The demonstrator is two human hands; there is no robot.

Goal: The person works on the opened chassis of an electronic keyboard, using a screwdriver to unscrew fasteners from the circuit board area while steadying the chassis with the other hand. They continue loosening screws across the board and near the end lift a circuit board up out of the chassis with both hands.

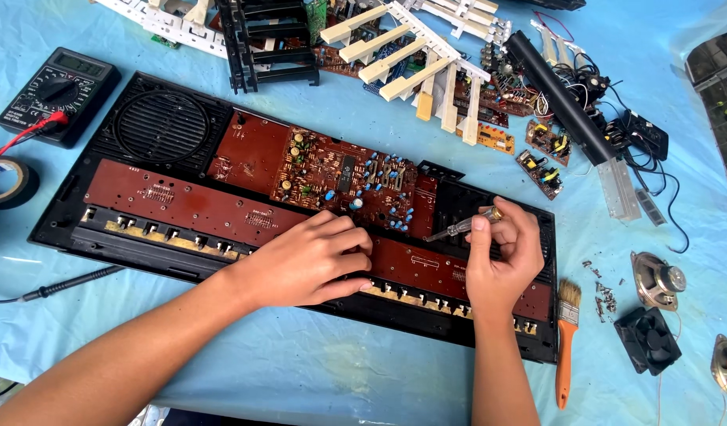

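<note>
We note the right hand (501,256) gripping a screwdriver (463,226) over the circuit board (343,175); the left hand (304,260) rests loosely curled, empty, beside it.

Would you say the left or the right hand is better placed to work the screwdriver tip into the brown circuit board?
Probably the right hand: it already grips the clear-handled screwdriver, tip angled down at the brown circuit board. The left hand lies flat on that board, holding no tool.

Bench (316,371) covered edge to edge with light blue plastic sheet (695,102), wrinkled, shiny in spots. Bright even daylight, soft shadows. Grey tiled floor (722,95) peeking in at 2 o'clock corner. No walls or windows visible.
</note>
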